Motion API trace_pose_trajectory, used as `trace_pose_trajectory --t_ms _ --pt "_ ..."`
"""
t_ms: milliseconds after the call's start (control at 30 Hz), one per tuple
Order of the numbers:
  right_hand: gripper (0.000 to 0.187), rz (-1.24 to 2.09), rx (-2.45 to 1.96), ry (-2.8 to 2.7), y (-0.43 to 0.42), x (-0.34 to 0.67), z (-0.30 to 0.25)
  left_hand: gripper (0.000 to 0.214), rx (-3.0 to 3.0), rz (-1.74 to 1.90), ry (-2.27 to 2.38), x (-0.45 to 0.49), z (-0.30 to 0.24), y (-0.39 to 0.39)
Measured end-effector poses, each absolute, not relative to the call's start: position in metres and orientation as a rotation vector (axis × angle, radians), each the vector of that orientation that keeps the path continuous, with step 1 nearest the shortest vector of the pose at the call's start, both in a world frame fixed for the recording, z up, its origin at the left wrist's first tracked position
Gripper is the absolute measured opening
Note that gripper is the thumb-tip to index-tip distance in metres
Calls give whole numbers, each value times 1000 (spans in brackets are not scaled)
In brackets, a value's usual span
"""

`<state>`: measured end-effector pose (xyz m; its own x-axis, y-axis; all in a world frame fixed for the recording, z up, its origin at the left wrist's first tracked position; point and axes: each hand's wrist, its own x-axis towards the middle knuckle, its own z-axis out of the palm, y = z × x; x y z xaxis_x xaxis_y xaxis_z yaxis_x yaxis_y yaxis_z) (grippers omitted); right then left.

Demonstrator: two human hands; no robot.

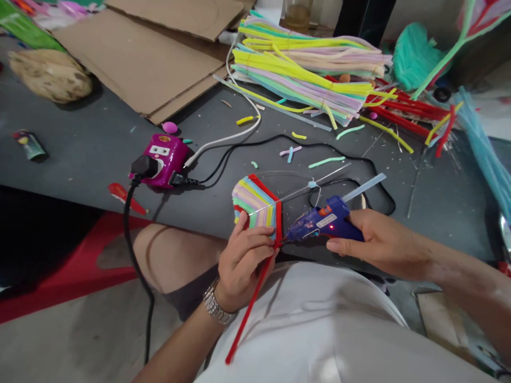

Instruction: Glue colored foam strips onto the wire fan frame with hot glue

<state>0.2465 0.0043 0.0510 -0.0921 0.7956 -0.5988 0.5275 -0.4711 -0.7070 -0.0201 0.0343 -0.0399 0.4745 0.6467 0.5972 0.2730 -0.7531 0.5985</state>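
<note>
— The left hand (243,260), fingers closed: what does it hold, and why there?

— A flat panel of pastel pipe cleaners (255,205) edged in red, pinched at its lower edge and raised just over the front of the grey worktop (80,159). This grip seems chosen to steady the panel while leaving its upper face and most of the red edge exposed. A loose red pipe-cleaner stem (249,319) runs down from the grip, past the hand.

— And the right hand (379,239)?

— Closed around the handle of a blue hot-glue gun (319,221), with a glue stick (363,187) projecting from the rear. The nozzle points at the panel's red edge, close enough that contact cannot be ruled out.

— Why does the cord lie so loosely?

— The black cord (279,136) loops across the worktop to a magenta socket (162,159); its slack probably gives the gun free reach. Tied bundles of pipe cleaners (303,69) lie farther back, apparently clear of the working area in front of the hands.
</note>
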Motion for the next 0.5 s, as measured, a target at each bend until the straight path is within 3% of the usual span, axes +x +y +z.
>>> trace_pose_trajectory --t_ms 500 --pt "33 1522 -1946 -1538 4 246 50 25 2280 1158 765 -23 -38 34"
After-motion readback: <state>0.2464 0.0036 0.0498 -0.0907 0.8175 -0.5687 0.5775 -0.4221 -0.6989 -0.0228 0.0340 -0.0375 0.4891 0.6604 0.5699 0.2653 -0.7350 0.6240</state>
